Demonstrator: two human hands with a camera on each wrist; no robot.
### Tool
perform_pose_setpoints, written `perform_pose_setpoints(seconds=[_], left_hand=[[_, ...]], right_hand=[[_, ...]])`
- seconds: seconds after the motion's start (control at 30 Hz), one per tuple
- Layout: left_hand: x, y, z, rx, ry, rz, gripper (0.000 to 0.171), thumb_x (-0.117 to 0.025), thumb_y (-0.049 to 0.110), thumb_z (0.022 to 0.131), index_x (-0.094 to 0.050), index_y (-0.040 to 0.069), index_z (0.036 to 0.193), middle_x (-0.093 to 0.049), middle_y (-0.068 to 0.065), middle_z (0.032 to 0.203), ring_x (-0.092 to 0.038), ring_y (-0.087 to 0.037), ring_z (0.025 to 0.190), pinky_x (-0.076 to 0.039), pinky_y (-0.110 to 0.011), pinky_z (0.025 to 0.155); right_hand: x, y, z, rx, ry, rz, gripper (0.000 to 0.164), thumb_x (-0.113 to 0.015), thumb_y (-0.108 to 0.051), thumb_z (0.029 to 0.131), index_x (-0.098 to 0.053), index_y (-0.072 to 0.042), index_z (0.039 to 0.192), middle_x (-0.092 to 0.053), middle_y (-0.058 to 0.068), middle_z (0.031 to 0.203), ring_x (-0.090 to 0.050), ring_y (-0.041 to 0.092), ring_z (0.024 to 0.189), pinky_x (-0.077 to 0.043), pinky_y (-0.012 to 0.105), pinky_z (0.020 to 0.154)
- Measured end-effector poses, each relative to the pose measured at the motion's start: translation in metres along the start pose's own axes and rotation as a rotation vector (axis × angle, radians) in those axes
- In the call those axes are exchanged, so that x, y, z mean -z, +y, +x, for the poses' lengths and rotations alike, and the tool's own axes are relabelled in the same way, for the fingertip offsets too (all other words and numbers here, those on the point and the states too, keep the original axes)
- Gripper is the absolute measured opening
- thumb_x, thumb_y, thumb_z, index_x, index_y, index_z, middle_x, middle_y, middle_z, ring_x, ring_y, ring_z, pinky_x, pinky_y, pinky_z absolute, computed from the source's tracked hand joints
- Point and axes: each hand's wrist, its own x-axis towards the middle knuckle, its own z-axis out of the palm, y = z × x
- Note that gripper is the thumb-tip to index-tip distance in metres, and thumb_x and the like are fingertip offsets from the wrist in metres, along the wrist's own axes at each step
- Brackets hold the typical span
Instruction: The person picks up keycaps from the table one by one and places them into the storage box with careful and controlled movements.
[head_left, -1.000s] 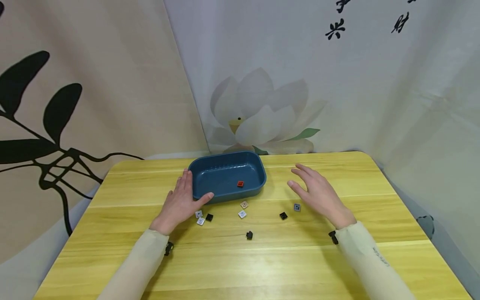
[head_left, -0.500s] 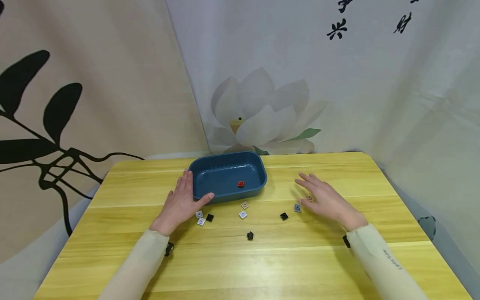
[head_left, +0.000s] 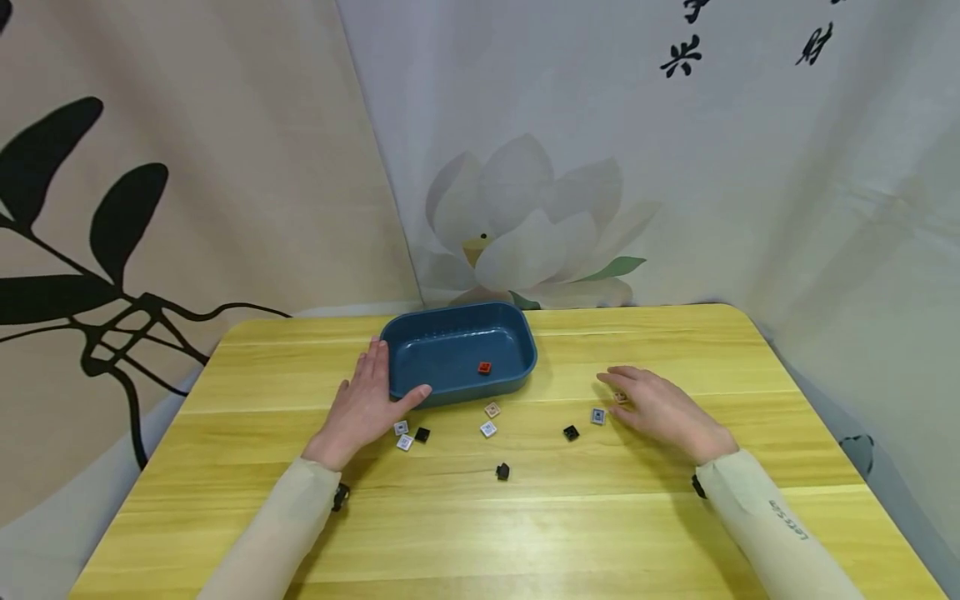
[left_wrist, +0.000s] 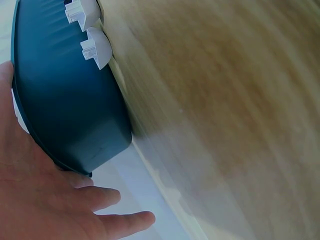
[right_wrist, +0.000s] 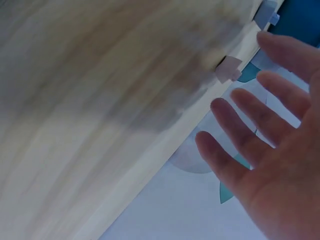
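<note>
My left hand (head_left: pixel 358 408) lies with straight fingers along the left wall of a dark blue rectangular dish (head_left: pixel 457 395), thumb across its front rim. In the left wrist view, the fingers (left_wrist: pixel 95 197) reach past the dish's end. Over the table at the right, my right hand (head_left: pixel 663 412) has its fingers loosely bent around a small beige keycap (head_left: pixel 620 397), partly covered by the hand. That keycap (right_wrist: pixel 230 69) stands apart from the fingertips in the right wrist view. A grey-blue keycap (head_left: pixel 597 417) lies just left of the thumb. One red keycap (head_left: pixel 484 367) sits inside the dish.
Before the dish lie a beige keycap (head_left: pixel 492 409), a white keycap (head_left: pixel 488 428) and a black keycap (head_left: pixel 572 432). Two pale keycaps and a black keycap (head_left: pixel 422 435) cluster near the left thumb. Nearer stands a small black piece (head_left: pixel 502 472). A printed curtain (head_left: pixel 540 125) hangs behind the table.
My right hand has moved right and lower toward the beige keycap, which has come into sight beside it. The left hand stays on the dish. The view has shifted slightly.
</note>
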Motion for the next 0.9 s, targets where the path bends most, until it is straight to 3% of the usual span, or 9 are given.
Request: perform_pose_setpoints(seconds=[0.33, 0.9], left_hand=[[-0.0009, 0.0007, 0.0009, -0.006, 0.012, -0.006, 0.123, -0.045, 0.084, 0.09, -0.002, -0.004, 0.164, 0.002, -0.021, 0.172, -0.009, -0.047, 0.156, -0.021, -0.077, 0.113], [-0.0007, 0.0006, 0.0015, 0.006, 0.003, -0.007, 0.124, -0.044, 0.086, 0.09, -0.001, -0.003, 0.164, 0.003, -0.021, 0.172, -0.008, -0.046, 0.156, -0.019, -0.076, 0.114]], right_hand=[[-0.0015, -0.0021, -0.0021, 0.009, 0.034, -0.024, 0.031, -0.073, -0.008, 0.097, -0.071, -0.003, 0.127, -0.067, 0.015, 0.123, -0.067, 0.033, 0.11, -0.056, 0.049, 0.092], [-0.0014, -0.0003, -0.0032, 0.022, 0.061, -0.012, 0.015, -0.072, -0.002, 0.095, -0.075, -0.007, 0.109, -0.066, 0.004, 0.104, -0.066, 0.021, 0.091, -0.056, 0.042, 0.081]])
